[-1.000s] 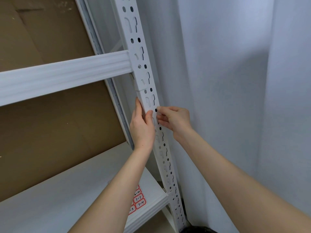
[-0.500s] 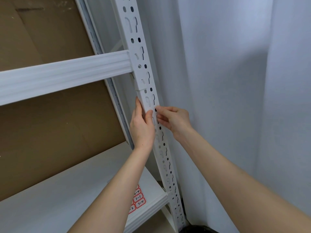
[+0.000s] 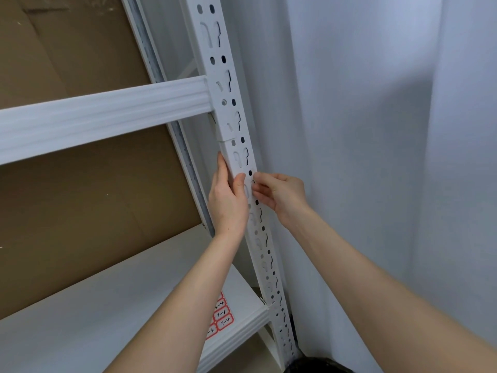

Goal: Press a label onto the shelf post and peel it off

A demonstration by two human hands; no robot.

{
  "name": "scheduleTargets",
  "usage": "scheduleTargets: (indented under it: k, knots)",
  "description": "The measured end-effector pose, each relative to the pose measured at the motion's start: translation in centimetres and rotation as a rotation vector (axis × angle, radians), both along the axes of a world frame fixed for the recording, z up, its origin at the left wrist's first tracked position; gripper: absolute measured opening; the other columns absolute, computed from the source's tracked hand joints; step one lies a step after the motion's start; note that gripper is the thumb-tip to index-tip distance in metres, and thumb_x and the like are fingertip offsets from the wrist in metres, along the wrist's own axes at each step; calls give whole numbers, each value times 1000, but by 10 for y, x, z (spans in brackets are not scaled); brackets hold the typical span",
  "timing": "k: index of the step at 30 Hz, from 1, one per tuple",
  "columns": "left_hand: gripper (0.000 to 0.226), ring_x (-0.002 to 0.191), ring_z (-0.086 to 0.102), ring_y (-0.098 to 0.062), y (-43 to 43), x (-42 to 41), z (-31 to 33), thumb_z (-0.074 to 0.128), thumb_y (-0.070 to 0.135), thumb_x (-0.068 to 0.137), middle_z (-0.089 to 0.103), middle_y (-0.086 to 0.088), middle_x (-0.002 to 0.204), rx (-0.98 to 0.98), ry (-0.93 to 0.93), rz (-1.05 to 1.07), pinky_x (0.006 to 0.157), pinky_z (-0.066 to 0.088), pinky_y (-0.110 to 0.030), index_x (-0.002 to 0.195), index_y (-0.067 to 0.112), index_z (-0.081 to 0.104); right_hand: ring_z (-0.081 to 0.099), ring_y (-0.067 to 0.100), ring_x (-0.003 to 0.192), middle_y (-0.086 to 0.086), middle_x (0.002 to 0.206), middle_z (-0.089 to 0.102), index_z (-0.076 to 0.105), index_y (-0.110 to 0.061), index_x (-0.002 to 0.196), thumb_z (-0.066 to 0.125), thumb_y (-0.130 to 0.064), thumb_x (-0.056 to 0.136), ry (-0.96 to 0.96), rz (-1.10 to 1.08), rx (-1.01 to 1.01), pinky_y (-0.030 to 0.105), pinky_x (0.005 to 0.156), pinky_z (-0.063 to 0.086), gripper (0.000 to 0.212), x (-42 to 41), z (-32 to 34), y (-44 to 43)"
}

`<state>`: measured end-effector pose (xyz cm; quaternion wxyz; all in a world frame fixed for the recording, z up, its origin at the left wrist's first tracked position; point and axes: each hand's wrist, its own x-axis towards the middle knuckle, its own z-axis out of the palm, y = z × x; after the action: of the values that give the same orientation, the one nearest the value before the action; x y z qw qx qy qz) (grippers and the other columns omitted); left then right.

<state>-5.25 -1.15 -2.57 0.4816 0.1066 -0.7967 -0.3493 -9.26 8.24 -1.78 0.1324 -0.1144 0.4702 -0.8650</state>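
A white metal shelving upright (image 3: 231,109) with rows of slots and round holes runs from the top down to the floor. My left hand (image 3: 228,203) grips the upright from its left side, thumb across the front face, just below a joint in the post. My right hand (image 3: 277,195) is at the upright's right edge at the same height, fingers curled and fingertips pinched together against a hole; whether something small is between them is hidden.
A white crossbeam (image 3: 102,114) joins the upright above my hands. Below lies a white shelf board (image 3: 94,319) with red-bordered labels (image 3: 220,316). Brown cardboard (image 3: 67,197) backs the rack. White walls (image 3: 363,157) stand close on the right. A dark object (image 3: 317,366) sits on the floor.
Almost nothing has changed. My right hand's fingers have shifted very slightly against the upright's edge; my left hand keeps its grip.
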Motion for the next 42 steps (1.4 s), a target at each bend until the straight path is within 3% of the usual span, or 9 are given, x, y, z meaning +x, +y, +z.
scheduleTargets:
  k: [6, 11, 18, 22, 30, 35, 42]
  knots:
    - [55, 126, 48, -18, 3, 0, 1, 46, 20, 99, 49, 1, 140, 20, -4, 3, 94, 36, -22, 150, 22, 25, 63, 13, 61, 7, 67, 64, 58, -4, 72, 71, -4, 79, -6, -29, 8, 25, 67, 59, 14, 1, 5, -2]
    - [56, 126, 49, -19, 2, 1, 1, 46, 20, 99, 50, -1, 139, 15, -7, 2, 98, 37, -26, 150, 20, 26, 61, 14, 58, 10, 65, 62, 57, -4, 69, 59, 2, 82, -77, -92, 47, 23, 65, 59, 15, 2, -8, -3]
    - [56, 125, 50, -18, -2, -1, 0, 48, 21, 98, 51, 1, 139, 20, -3, -20, 102, 43, -35, 150, 23, 26, 58, 13, 61, 5, 65, 59, 63, -6, 70, 70, -4, 78, -9, -103, -16, 25, 71, 59, 11, 6, 7, -6]
    - [56, 125, 49, -16, -2, -1, 0, 47, 21, 99, 50, 2, 140, 28, 2, -26, 98, 41, -29, 150, 25, 25, 57, 13, 60, 6, 66, 59, 62, -5, 73, 70, -4, 79, -12, -84, -12, 23, 65, 59, 10, 7, 7, -6]
    - [57, 125, 48, -15, 0, -1, 0, 47, 20, 99, 49, 2, 140, 47, -2, -31, 93, 38, -23, 151, 24, 25, 62, 15, 62, 9, 70, 64, 65, -2, 79, 68, -1, 81, 25, -61, -17, 26, 69, 59, 4, 7, 3, -3]
    - [56, 126, 49, -16, -1, -3, -1, 47, 21, 99, 48, 2, 141, 40, 10, -25, 98, 41, -28, 150, 24, 25, 62, 14, 63, 8, 69, 64, 64, -2, 75, 70, -2, 80, 37, -50, -20, 24, 67, 59, 8, 6, 7, -2]
    - [56, 126, 48, -18, 0, -2, 0, 48, 19, 98, 49, 0, 140, 53, 5, -24, 96, 37, -25, 150, 23, 26, 63, 14, 60, 8, 67, 65, 62, -6, 70, 65, 2, 81, 37, -75, -7, 25, 67, 59, 13, 8, 2, -3]
